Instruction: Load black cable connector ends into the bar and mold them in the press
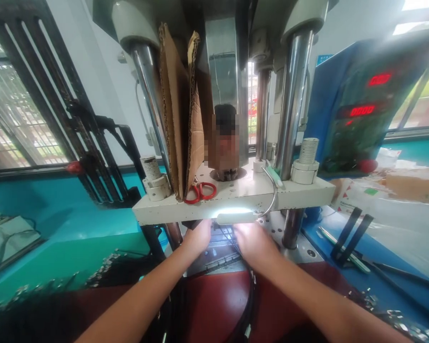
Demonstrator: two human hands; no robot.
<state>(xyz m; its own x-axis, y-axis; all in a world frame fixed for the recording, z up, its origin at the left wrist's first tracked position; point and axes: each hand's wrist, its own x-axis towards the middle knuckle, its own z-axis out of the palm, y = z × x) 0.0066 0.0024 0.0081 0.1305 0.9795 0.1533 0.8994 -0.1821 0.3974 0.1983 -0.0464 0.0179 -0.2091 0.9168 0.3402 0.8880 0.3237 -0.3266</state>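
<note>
Biggest by far is the press (232, 196), its thick plate spanning just above both hands, the front edge close over the fingers. Beyond the right hand, up and outward, stands a blue control box (331, 109) with red digits. Nearer the person than the hands, a red surface (214, 300) runs beneath the forearms. Folded cardboard (196, 138) stands on the plate, above the left hand. The left hand (200, 234) and right hand (252, 238) reach into the slot below the plate, a narrow gap between them; more sideways room shows from the right hand to its post (292, 228). Fingers are hidden or blurred, so I can't tell whether either pinches anything. Black cables (252, 295) trail down beside the right hand. Over the hands glows a lamp (238, 218); red-handled scissors (208, 190) lie above the left one, by the plate's edge.
</note>
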